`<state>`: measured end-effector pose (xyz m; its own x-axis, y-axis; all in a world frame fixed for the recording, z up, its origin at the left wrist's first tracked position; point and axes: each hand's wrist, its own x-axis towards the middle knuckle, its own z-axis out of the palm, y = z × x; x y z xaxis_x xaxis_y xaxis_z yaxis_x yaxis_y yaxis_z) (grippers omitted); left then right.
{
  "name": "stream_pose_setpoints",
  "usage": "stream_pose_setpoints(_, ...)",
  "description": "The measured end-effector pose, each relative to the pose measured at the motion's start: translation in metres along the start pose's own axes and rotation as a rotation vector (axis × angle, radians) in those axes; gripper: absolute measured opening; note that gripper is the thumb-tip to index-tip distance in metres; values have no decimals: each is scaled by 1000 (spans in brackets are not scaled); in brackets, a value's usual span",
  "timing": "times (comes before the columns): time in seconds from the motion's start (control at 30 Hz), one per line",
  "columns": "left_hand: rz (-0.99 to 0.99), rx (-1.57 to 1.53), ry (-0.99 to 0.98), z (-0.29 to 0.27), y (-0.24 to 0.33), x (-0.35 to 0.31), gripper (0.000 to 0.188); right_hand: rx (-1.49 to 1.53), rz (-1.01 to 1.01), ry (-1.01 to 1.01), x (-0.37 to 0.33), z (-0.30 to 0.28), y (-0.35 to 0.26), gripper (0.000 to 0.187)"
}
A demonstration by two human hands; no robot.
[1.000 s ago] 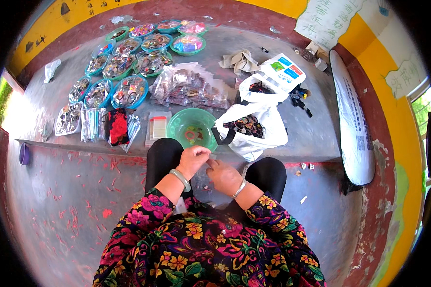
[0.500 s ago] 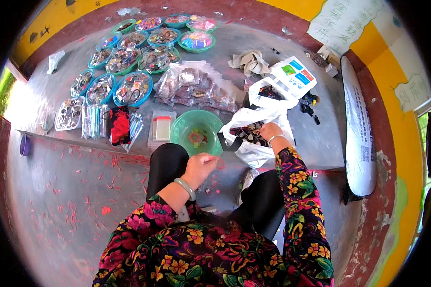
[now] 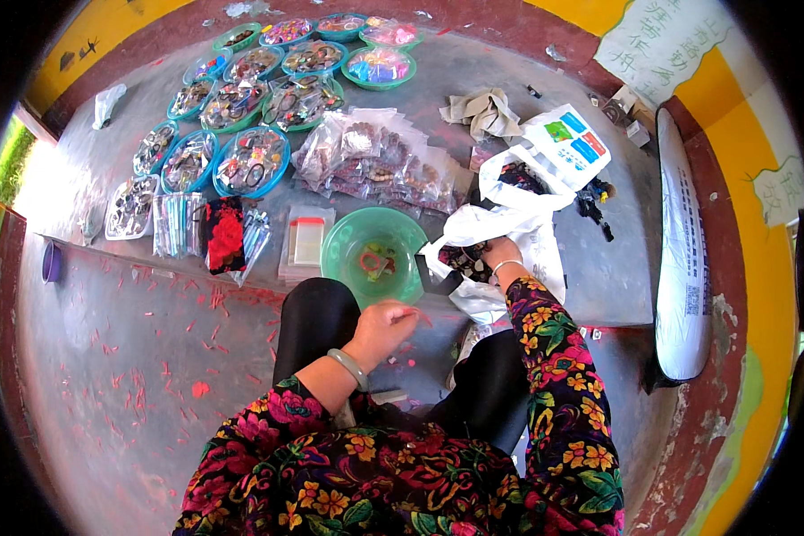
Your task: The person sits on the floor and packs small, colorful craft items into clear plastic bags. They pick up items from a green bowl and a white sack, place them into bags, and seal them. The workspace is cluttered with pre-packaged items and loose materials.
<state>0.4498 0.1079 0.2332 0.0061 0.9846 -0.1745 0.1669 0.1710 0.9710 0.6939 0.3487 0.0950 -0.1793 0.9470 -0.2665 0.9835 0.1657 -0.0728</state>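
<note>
Two hands are at work, well apart. My left hand (image 3: 386, 323), a green bangle (image 3: 348, 366) on its wrist, hovers over my lap with the fingers (image 3: 402, 313) pinched together on a thin red strand (image 3: 417, 314), just short of the grey ledge's (image 3: 598, 286) front edge. My right hand (image 3: 496, 253) reaches forward into the mouth of a white plastic bag (image 3: 509, 219) on the ledge; its fingers are buried among dark things inside the bag, so I cannot tell whether they are clenched on anything or loose. A pale bangle (image 3: 506, 264) circles that wrist.

Between the two hands, just beyond my knees, sits a green plastic bowl (image 3: 348, 259) holding a few small rings, one red. Beside it on the left lies a stack of small clear bags (image 3: 305, 243), then a black pouch with red flowers (image 3: 224, 234). Behind the bowl lies a heap of clear packets of beads (image 3: 375, 156). Farther back stand rows of blue and green dishes (image 3: 241, 98) filled with trinkets. A crumpled cloth (image 3: 484, 112) lies near the back wall, and a white sack (image 3: 683, 259) leans along the right side. Red scraps are scattered over the floor (image 3: 134, 393) below the ledge.
</note>
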Motion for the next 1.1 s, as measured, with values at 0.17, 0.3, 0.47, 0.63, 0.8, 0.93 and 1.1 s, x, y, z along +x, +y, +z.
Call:
stream_pose_setpoints(0.17, 84, 47, 27, 3, -3, 0, 19, -12, 41, 75, -7, -13, -13, 33)
stream_pose_setpoints(0.3, 55, 63, 11, -1, -1, -3, 20, 18, 21, -87, -26, -58, -18, 33)
stream_pose_setpoints(0.47, 75, 125, -17, 0, -6, -3, 22, 17, 59, -96, -34, -68, 18, 32)
stream_pose_setpoints(0.63, 14, 191, -25, -2, -8, -1, 23, 783, 131, -88, -81, -105, 15, 20)
stream_pose_setpoints(0.8, 38, 177, -16, 3, -39, 5, 24, 1159, -22, -61, -151, -138, -25, 22)
stream_pose_setpoints(0.93, -42, 115, -56, 1, -31, 2, 24, 1301, -218, -38, -193, -126, -51, 18)
stream_pose_setpoints(1.1, 20, 246, -40, -2, -44, 6, 24, 1167, -343, -127, -221, -117, -95, 14)
